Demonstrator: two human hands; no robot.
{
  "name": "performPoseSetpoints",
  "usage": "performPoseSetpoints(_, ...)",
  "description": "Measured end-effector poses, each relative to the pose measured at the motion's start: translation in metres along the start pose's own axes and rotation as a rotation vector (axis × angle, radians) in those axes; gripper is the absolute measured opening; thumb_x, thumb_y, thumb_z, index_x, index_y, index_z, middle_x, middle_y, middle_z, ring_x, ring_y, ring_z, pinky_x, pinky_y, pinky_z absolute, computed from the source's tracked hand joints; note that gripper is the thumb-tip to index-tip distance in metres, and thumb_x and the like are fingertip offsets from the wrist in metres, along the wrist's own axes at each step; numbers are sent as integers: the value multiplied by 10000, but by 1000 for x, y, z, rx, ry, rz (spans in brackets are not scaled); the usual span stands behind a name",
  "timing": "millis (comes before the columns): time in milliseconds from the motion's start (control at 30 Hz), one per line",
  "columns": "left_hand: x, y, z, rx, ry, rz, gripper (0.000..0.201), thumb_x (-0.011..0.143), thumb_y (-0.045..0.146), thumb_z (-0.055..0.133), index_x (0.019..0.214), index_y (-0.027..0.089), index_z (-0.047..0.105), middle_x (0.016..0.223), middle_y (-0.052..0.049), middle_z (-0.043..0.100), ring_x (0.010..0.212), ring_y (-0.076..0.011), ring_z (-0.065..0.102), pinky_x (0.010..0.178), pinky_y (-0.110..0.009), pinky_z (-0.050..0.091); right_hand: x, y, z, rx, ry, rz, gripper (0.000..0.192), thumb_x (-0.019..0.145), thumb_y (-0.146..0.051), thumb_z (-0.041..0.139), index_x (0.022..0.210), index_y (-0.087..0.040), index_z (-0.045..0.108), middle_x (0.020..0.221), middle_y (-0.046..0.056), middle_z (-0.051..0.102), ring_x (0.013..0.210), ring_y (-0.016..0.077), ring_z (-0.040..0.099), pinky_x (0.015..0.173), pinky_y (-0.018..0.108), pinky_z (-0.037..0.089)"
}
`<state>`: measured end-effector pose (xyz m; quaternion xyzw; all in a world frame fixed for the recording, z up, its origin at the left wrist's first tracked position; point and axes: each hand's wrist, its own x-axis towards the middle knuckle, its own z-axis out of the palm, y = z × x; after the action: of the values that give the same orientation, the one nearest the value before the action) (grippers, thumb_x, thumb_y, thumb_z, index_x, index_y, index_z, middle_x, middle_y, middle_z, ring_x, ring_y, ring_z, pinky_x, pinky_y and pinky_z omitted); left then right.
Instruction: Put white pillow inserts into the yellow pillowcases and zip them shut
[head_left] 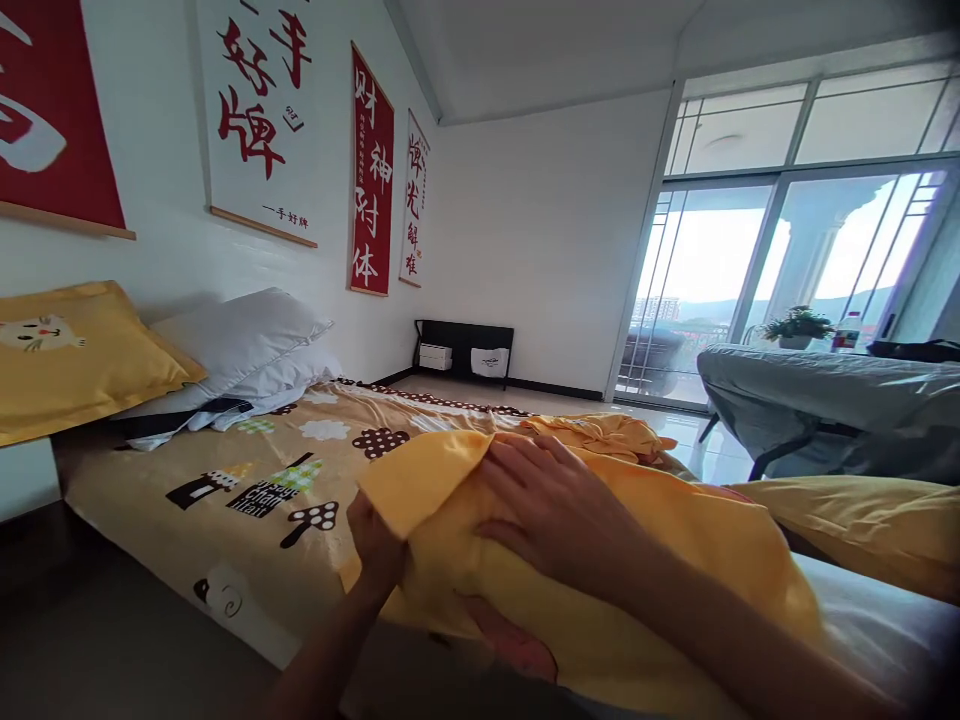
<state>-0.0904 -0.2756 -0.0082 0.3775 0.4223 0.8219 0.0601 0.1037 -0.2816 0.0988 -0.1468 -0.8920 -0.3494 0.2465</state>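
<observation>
A yellow pillowcase point(660, 520) with a pink patch on its near side lies over the front of the bed, bulging in the middle. My left hand point(379, 545) is closed round its left corner, with the fingertips partly hidden by the folded flap. Over the upper edge of the same cloth bends my right hand point(536, 495), fingers on the far side and thumb on the near side, gripping the fold. White fabric point(862, 600) shows at the right beside the pillowcase; its kind is unclear.
The bed has a tan printed sheet point(262, 560). A yellow pillow point(82, 360) and white pillows point(247, 340) lie at the left. Crumpled yellow cloth point(600, 435) is behind my hands. At the right are another yellow cloth point(877, 520) and a covered table point(810, 385). A black rack point(465, 345) stands beyond.
</observation>
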Motion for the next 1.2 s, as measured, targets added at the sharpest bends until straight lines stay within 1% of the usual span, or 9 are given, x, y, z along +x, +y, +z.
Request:
performPoseSetpoints(100,-1,14,-6,5,-24,123,275,821,424,496,668,199,529,588,23,508,557,-132,464,512,-226,380,2,12,11,-39,-10,61,210,891,-379,553,892,-179,614,883,48,623,861,211,552,810,365,390)
performPoseSetpoints(267,7,18,-18,188,-223,215,300,859,397,510,649,183,521,607,20,475,578,-128,471,538,-228,377,9,33,23,-195,20,77,163,903,-170,514,782,-181,622,813,26,642,774,176,545,721,327,321)
performPoseSetpoints(400,2,23,-22,320,132,637,127,778,228,638,838,189,534,864,-31,539,852,-179,535,763,-289,433,18,45,26,-137,-106,162,191,909,-153,503,790,-185,649,789,7,670,739,147,556,696,308,281)
performPoseSetpoints(433,-3,27,-22,340,111,765,163,762,170,645,871,196,526,860,-27,539,848,-174,534,780,-299,433,20,48,26,-119,-144,181,205,915,-160,497,786,-187,654,784,5,673,735,143,558,689,306,274)
performPoseSetpoints(567,-26,34,-4,451,-319,1046,182,799,67,563,947,170,538,833,-47,586,796,-171,542,756,-319,463,25,54,27,-95,-214,262,237,932,-177,463,840,-196,680,841,21,689,787,156,576,704,315,280)
performPoseSetpoints(733,-28,5,33,717,-245,942,140,871,216,542,988,144,565,816,-81,575,771,-217,530,666,-340,471,12,70,29,118,-200,234,311,976,-307,364,1055,-253,661,1107,31,674,1003,200,573,843,360,331)
performPoseSetpoints(833,-20,-14,45,736,-240,868,177,890,305,527,944,141,564,791,-82,573,761,-224,541,650,-342,483,-7,86,30,248,-235,300,406,961,-388,347,1327,-278,482,1342,42,545,1168,229,515,944,415,337)
performPoseSetpoints(1033,-18,-27,55,746,-375,843,318,888,368,502,1078,118,550,951,-145,646,878,-273,597,743,-409,511,-42,106,32,203,-385,550,628,914,-540,364,1440,-199,326,1279,118,583,1115,282,563,932,448,398)
performPoseSetpoints(1200,-36,-12,55,663,-540,867,535,769,424,594,1210,141,481,1110,-158,589,1003,-300,551,839,-452,470,-55,91,23,-245,-63,326,367,932,-360,421,1187,-143,573,1096,129,651,930,268,591,820,417,401)
